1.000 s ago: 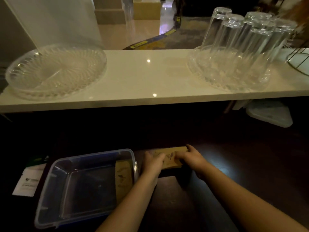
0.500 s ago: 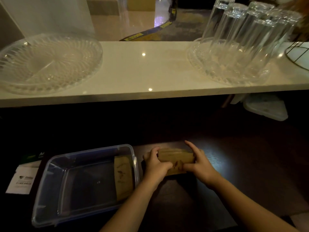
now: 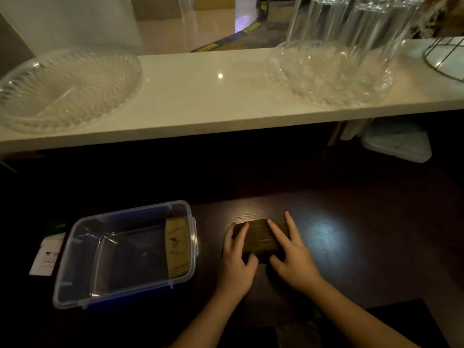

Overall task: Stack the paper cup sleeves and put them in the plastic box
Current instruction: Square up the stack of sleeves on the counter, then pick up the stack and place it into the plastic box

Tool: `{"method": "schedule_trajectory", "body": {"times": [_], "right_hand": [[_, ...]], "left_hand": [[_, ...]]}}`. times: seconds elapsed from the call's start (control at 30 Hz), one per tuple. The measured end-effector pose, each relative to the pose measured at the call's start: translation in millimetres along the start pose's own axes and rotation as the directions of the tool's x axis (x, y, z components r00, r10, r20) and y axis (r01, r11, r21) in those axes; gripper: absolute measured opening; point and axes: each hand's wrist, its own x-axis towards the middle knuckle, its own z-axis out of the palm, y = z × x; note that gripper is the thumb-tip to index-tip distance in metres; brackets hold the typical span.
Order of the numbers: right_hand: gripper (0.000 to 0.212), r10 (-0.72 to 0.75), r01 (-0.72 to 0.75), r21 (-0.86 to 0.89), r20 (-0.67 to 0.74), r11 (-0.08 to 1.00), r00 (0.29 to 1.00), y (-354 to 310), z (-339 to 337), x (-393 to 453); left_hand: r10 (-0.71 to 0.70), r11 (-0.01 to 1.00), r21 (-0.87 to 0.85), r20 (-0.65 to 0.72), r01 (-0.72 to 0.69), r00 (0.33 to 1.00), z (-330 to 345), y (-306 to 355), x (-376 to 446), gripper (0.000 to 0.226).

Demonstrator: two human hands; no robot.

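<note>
A flat stack of brown paper cup sleeves (image 3: pixel 258 236) lies on the dark wooden table, right of the plastic box. My left hand (image 3: pixel 237 259) rests its fingers on the stack's left end, thumb at the near edge. My right hand (image 3: pixel 292 254) covers the right end the same way. The clear plastic box (image 3: pixel 130 212) with a blue rim stands to the left. Inside it, more brown sleeves (image 3: pixel 177 244) lean against its right wall.
A white counter (image 3: pixel 200 96) runs across above the table. It carries a glass platter (image 3: pixel 65 89) at left, a platter of upturned glasses (image 3: pixel 331 71) at right, and a wire basket (image 3: pixel 447 59). A white lid (image 3: pixel 399 144) lies underneath it. A paper card (image 3: pixel 47 254) sits left of the box.
The sleeve stack, held up on edge between both hands before, now lies flat on the table under my fingers. The view has dipped closer to the table.
</note>
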Motion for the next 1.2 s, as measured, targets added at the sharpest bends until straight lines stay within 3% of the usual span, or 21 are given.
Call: {"method": "schedule_trajectory", "body": {"times": [0.23, 0.6, 0.73, 0.87, 0.93, 1.0, 1.1, 1.13, 1.2], "right_hand": [[0.091, 0.019, -0.022, 0.065, 0.041, 0.998, 0.999, 1.1, -2.3, 2.1], [0.098, 0.1, -0.084, 0.379, -0.023, 0.922, 0.995, -2.0, -5.8, 5.6], [0.095, 0.176, -0.191, 0.565, 0.082, 0.803, 0.981, -3.2, -30.9, 4.5], [0.087, 0.126, -0.235, 0.693, 0.205, 0.682, 0.971, -14.0, -59.8, -1.4], [0.086, 0.121, -0.271, 0.773, 0.247, 0.574, 0.961, -21.3, -69.8, -5.7], [0.087, 0.127, -0.293, 0.867, 0.264, 0.404, 0.956, -28.0, -71.7, -9.1], [0.08, 0.181, -0.333, 0.935, 0.309, 0.119, 0.934, -41.5, -58.4, -20.7], [0.077, 0.173, -0.357, 0.932, 0.342, 0.065, 0.924, -46.4, -50.4, -26.4], [0.072, 0.108, -0.399, 0.915, 0.392, 0.063, 0.914, -55.7, -36.7, -37.4]], "left_hand": [[0.007, 0.999, 0.052, -0.004, -0.007, 1.0, 8.8, 1.4, -2.8, 0.076], [-0.035, 0.999, 0.004, -0.012, 0.035, 0.999, 8.1, 5.4, -5.5, 0.077], [-0.096, 0.991, -0.096, 0.004, 0.096, 0.995, -11.4, 10.8, -8.5, 0.093], [-0.149, 0.962, -0.212, 0.113, 0.17, 0.982, -28.0, 27.7, -22.3, 0.067], [-0.224, 0.873, -0.409, 0.152, 0.267, 0.963, -31.7, 36.5, -33.6, 0.061], [-0.277, 0.697, -0.63, 0.204, 0.342, 0.939, -32.0, 43.3, -45.0, 0.064], [-0.318, 0.528, -0.773, 0.205, 0.353, 0.926, -26.7, 56.8, -66.3, 0.064], [-0.34, 0.488, -0.8, 0.195, 0.35, 0.92, -25.6, 60.3, -73.9, 0.061], [-0.388, 0.414, -0.85, 0.159, 0.326, 0.908, -25.1, 66.0, -87.8, 0.057]]}}
